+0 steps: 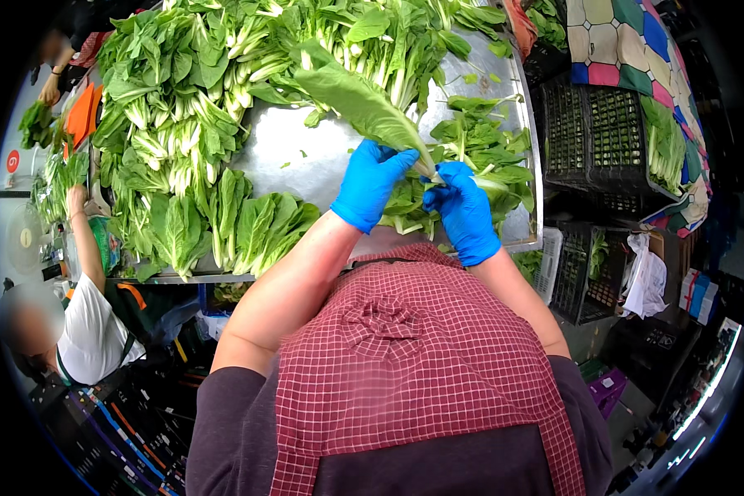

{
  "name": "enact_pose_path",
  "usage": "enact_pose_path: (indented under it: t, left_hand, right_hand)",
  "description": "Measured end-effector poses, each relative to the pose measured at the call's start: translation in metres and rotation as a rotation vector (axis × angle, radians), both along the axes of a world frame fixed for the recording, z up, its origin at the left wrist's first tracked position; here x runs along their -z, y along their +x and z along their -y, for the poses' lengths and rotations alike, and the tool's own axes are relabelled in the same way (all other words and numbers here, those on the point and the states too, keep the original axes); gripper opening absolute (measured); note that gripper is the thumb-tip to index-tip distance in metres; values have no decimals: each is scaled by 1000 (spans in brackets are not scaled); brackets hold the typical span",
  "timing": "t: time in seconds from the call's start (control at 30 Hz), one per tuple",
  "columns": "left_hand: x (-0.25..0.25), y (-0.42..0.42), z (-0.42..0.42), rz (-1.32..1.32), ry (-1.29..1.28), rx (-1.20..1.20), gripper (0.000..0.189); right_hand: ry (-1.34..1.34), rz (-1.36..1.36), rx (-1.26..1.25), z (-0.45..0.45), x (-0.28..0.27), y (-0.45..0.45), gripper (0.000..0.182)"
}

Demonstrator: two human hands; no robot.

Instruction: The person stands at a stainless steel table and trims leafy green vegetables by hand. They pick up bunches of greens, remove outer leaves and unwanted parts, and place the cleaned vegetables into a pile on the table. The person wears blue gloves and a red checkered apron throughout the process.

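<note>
Both my hands wear blue gloves. My left hand (374, 184) grips a long head of romaine-type lettuce (363, 102) low on its stalk, with its leaves pointing up and to the left. At the pale cut end, the fingers of my right hand (464, 208) are curled against the stalk; what lies inside them is partly hidden. Loose green leaves (477, 136) lie on the metal table just beyond and under my right hand. Left of my hands, several similar lettuce heads (273, 232) lie along the near edge.
A big pile of leafy greens (180, 93) covers the left and far parts of the metal table (297, 139). Black crates (586, 133) with greens stand to the right, partly under a patterned cloth (632, 49). A person in a white top (96, 328) reaches toward greens at the left.
</note>
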State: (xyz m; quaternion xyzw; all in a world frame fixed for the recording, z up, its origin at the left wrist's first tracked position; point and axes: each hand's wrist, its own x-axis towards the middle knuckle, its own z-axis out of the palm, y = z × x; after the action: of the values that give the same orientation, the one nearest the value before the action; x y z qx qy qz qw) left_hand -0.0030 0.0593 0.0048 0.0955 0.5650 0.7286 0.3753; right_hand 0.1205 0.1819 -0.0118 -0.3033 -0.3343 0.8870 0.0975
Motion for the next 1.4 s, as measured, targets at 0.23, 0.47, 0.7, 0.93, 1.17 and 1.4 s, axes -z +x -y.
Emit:
enact_pose_path:
  t: [0.23, 0.47, 0.7, 0.93, 1.17, 1.4]
  left_hand:
    - [-2, -15, 15, -117, 42, 269, 59]
    - [3, -12, 18, -48, -4, 189, 61]
    - [0, -4, 21, -30, 77, 118, 58]
    - [8, 10, 18, -162, -92, 64, 31]
    - [8, 11, 18, -244, -67, 272, 52]
    - [4, 38, 15, -167, -19, 97, 44]
  right_hand:
    - [93, -27, -6, 4, 3, -8, 22]
    - [453, 60, -67, 7, 10, -3, 21]
    - [434, 35, -108, 8, 4, -3, 17]
    - [493, -13, -163, 6, 16, 7, 18]
    - [501, -16, -351, -2, 19, 15, 30]
    - [355, 115, -118, 4, -4, 22, 24]
